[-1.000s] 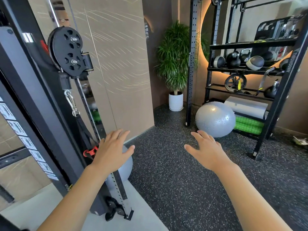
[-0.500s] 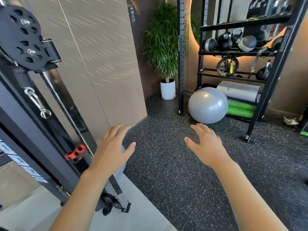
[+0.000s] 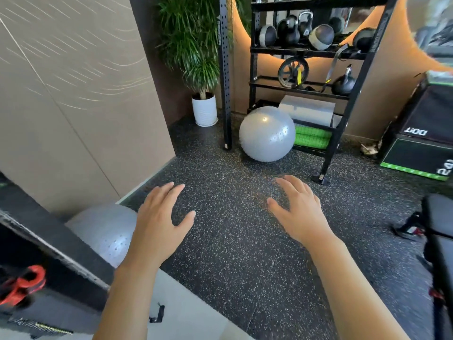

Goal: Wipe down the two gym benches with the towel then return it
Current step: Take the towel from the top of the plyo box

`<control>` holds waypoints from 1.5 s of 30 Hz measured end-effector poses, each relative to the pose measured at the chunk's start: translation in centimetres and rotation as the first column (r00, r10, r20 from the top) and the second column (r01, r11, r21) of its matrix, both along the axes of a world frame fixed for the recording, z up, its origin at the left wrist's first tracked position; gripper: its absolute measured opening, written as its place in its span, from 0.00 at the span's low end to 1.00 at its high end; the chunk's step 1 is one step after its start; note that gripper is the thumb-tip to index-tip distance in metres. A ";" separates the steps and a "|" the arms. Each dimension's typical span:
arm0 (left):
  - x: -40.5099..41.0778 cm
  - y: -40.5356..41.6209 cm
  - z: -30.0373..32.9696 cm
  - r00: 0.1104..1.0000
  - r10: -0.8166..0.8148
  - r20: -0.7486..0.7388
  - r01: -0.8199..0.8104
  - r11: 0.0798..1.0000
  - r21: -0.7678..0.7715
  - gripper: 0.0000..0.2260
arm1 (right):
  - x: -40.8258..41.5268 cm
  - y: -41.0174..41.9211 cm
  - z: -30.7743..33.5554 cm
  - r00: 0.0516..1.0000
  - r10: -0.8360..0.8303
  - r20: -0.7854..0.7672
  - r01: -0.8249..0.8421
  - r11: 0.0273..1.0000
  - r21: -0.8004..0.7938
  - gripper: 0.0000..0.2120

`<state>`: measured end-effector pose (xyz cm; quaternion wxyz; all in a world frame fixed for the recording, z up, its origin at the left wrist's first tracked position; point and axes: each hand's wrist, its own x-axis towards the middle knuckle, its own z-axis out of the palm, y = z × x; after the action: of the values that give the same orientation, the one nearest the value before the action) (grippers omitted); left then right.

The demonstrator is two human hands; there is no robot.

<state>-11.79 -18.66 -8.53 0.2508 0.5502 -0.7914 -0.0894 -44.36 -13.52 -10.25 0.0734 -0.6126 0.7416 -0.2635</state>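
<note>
Both hands hold nothing. The left hand point(image 3: 161, 222) and the right hand point(image 3: 297, 212) float out in front, palms down, fingers loose and spread wide. They seem held out like that for balance while the person looks around, not to grab anything. Under them is only the dark speckled floor point(image 3: 232, 253).

No towel shows anywhere, so it must first be found. At the far right edge sits a black padded bench point(image 3: 440, 239), partly cut off; it looks like one of the two to wipe. Further out, a grey ball point(image 3: 267, 133) rests against a black rack point(image 3: 335, 133) of weights. Another grey ball point(image 3: 107, 231) lies near the left arm, beside a black machine frame point(image 3: 49, 244).
</note>
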 end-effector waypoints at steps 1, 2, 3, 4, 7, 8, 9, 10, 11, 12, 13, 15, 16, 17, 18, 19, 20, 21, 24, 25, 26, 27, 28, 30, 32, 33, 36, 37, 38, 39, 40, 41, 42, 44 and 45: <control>-0.2 -1.3 0.0 1.000 -0.008 -0.010 0.008 1.000 0.007 0.29 | -0.1 -0.6 -0.1 1.000 -0.017 -0.007 0.017 1.000 0.002 0.31; -0.5 -2.4 -0.1 1.000 -0.018 -0.022 0.019 1.000 0.013 0.29 | -0.2 -1.2 -0.3 0.999 -0.032 -0.015 0.032 0.999 0.004 0.31; -0.9 -3.5 -0.2 0.999 -0.033 -0.034 0.033 0.999 0.018 0.29 | -0.4 -1.7 -0.4 0.999 -0.048 -0.023 0.048 0.999 0.010 0.31; -1.4 -4.5 -0.3 0.998 -0.049 -0.043 0.050 0.999 0.020 0.29 | -0.6 -2.3 -0.5 0.997 -0.064 -0.032 0.064 0.998 0.016 0.31; -3.1 -7.0 -1.0 0.993 -0.101 -0.063 0.103 0.995 0.020 0.29 | -1.5 -3.4 -0.7 0.992 -0.109 -0.057 0.110 0.994 0.019 0.31; -3.8 -7.8 -1.2 0.991 -0.113 -0.067 0.115 0.993 0.028 0.29 | -1.9 -3.6 -0.9 0.990 -0.123 -0.064 0.125 0.992 0.019 0.32; -4.5 -8.5 -1.4 0.990 -0.122 -0.069 0.125 0.991 0.039 0.29 | -2.4 -3.7 -1.0 0.988 -0.138 -0.072 0.140 0.990 0.024 0.32; -5.2 -9.1 -1.6 0.989 -0.131 -0.070 0.135 0.990 0.050 0.29 | -3.0 -3.7 -1.1 0.985 -0.151 -0.080 0.155 0.987 0.035 0.32; -6.1 -9.6 -1.7 0.987 -0.142 -0.074 0.147 0.987 0.060 0.29 | -3.7 -3.7 -1.3 0.983 -0.165 -0.085 0.170 0.984 0.048 0.33; -7.0 -10.1 -1.8 0.985 -0.157 -0.077 0.162 0.985 0.064 0.29 | -4.5 -3.7 -1.4 0.980 -0.180 -0.085 0.185 0.981 0.057 0.33; -8.1 -10.6 -1.9 0.981 -0.176 -0.080 0.181 0.981 0.063 0.29 | -5.4 -3.7 -1.6 0.977 -0.198 -0.080 0.203 0.977 0.065 0.33; -10.3 -11.4 -2.0 0.974 -0.214 -0.079 0.219 0.973 0.066 0.29 | -7.4 -3.6 -1.7 0.968 -0.240 -0.069 0.245 0.966 0.081 0.32; -11.5 -11.8 -2.0 0.970 -0.229 -0.075 0.235 0.970 0.071 0.29 | -8.4 -3.5 -1.8 0.964 -0.256 -0.065 0.261 0.961 0.089 0.32; -12.7 -12.1 -2.0 0.968 -0.241 -0.071 0.247 0.966 0.075 0.29 | -9.4 -3.4 -2.0 0.962 -0.267 -0.062 0.272 0.958 0.094 0.32; -14.0 -12.4 -2.0 0.965 -0.253 -0.069 0.258 0.963 0.077 0.28 | -10.5 -3.3 -2.2 0.960 -0.276 -0.055 0.280 0.955 0.094 0.32; -15.3 -12.6 -1.9 0.962 -0.265 -0.070 0.270 0.960 0.076 0.28 | -11.6 -3.3 -2.3 0.958 -0.284 -0.044 0.287 0.954 0.092 0.32; -16.7 -12.8 -1.9 0.959 -0.275 -0.071 0.280 0.957 0.072 0.28 | -12.8 -3.3 -2.4 0.956 -0.291 -0.033 0.293 0.952 0.091 0.32; -18.5 -13.0 -1.9 0.956 -0.285 -0.071 0.290 0.955 0.062 0.28 | -14.3 -3.3 -2.6 0.955 -0.297 -0.023 0.298 0.950 0.091 0.32; -23.0 -13.6 -1.9 0.951 -0.303 -0.054 0.306 0.951 0.042 0.29 | -18.5 -3.7 -2.9 0.955 -0.296 -0.018 0.296 0.951 0.093 0.33; -24.7 -13.8 -1.9 0.953 -0.300 -0.049 0.302 0.952 0.044 0.29 | -20.2 -3.8 -3.0 0.956 -0.292 -0.012 0.292 0.952 0.089 0.33; -26.4 -14.1 -1.8 0.955 -0.292 -0.047 0.294 0.955 0.048 0.29 | -22.1 -3.8 -3.0 0.958 -0.286 -0.006 0.286 0.955 0.084 0.33; -28.2 -14.4 -1.6 0.958 -0.283 -0.043 0.285 0.957 0.052 0.29 | -24.2 -3.7 -3.0 0.958 -0.285 0.003 0.284 0.955 0.080 0.33; -30.0 -14.8 -1.3 0.959 -0.281 -0.031 0.282 0.958 0.050 0.29 | -26.4 -3.6 -3.0 0.956 -0.292 0.013 0.291 0.954 0.074 0.33; -33.8 -15.4 -0.7 0.959 -0.283 -0.008 0.283 0.959 0.033 0.29 | -30.6 -3.1 -3.2 0.950 -0.310 0.026 0.308 0.949 0.065 0.33; -38.2 -15.7 -0.1 0.955 -0.296 -0.001 0.296 0.955 0.022 0.29 | -34.6 -2.5 -3.5 0.944 -0.328 0.040 0.325 0.943 0.072 0.32; -40.3 -15.6 0.0 0.952 -0.307 0.000 0.307 0.951 0.020 0.28 | -36.4 -2.3 -3.6 0.940 -0.338 0.045 0.334 0.939 0.079 0.32; -46.2 -15.1 0.2 0.938 -0.345 -0.005 0.345 0.938 0.026 0.28 | -41.4 -1.6 -3.7 0.930 -0.361 0.061 0.356 0.931 0.082 0.31; -47.8 -15.1 0.2 0.934 -0.358 -0.006 0.358 0.933 0.030 0.28 | -42.9 -1.4 -3.7 0.926 -0.371 0.068 0.366 0.927 0.082 0.31; -49.4 -15.2 0.2 0.929 -0.370 -0.002 0.370 0.928 0.034 0.28 | -44.4 -1.3 -3.6 0.921 -0.384 0.072 0.378 0.922 0.083 0.31; -50.7 -15.3 0.3 0.924 -0.382 0.002 0.382 0.923 0.036 0.28 | -45.7 -1.2 -3.5 0.915 -0.396 0.074 0.390 0.917 0.082 0.31; -51.9 -15.6 0.3 0.919 -0.395 0.003 0.394 0.918 0.039 0.28 | -46.9 -1.2 -3.5 0.911 -0.406 0.074 0.400 0.913 0.083 0.31; -53.1 -15.8 0.3 0.914 -0.406 0.003 0.405 0.913 0.041 0.28 | -47.9 -1.3 -3.5 0.907 -0.415 0.076 0.409 0.909 0.085 0.31; -54.2 -16.1 0.4 0.909 -0.417 0.004 0.416 0.908 0.040 0.28 | -48.9 -1.4 -3.5 0.903 -0.423 0.078 0.416 0.905 0.084 0.31; -56.2 -16.8 0.5 0.898 -0.439 0.010 0.438 0.898 0.030 0.28 | -50.5 -1.9 -3.4 0.896 -0.435 0.087 0.429 0.900 0.074 0.30; -57.1 -17.2 0.6 0.894 -0.447 0.011 0.447 0.894 0.026 0.28 | -51.3 -2.3 -3.4 0.895 -0.436 0.090 0.431 0.900 0.070 0.30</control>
<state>-68.87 -35.89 -7.93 0.2107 0.3573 -0.8976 -0.1489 -95.64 -15.81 -13.60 0.0657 -0.4156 0.8607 -0.2866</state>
